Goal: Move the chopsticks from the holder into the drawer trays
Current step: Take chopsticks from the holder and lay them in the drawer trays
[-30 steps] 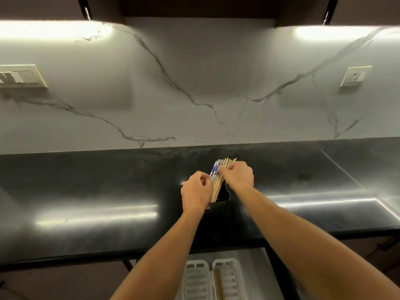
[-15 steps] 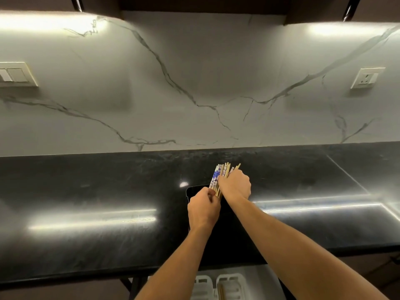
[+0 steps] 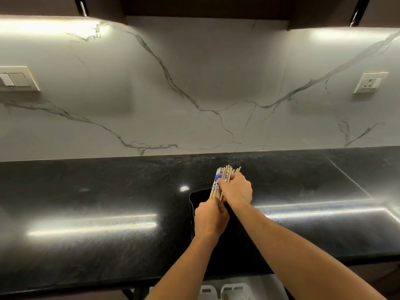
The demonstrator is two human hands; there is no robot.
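Observation:
A bundle of chopsticks point(image 3: 223, 178), plain wooden ones and some with blue-and-white patterned tops, sticks up from a black holder point(image 3: 195, 197) on the dark countertop. My right hand point(image 3: 237, 190) is closed around the upper part of the bundle. My left hand point(image 3: 211, 217) grips the lower part of the bundle just above the holder's opening. The chopsticks' lower ends are hidden by my hands. White drawer trays point(image 3: 234, 289) show at the bottom edge, below the counter.
The black stone countertop point(image 3: 97, 202) runs across the view with a marble backsplash behind. A switch plate point(image 3: 15, 79) sits on the wall at left, a socket point(image 3: 370, 82) at right. Dark cabinets hang overhead.
My left hand slid down from beside the chopstick tops to the bundle's lower part. The view tilted up, so the drawer trays sank toward the bottom edge.

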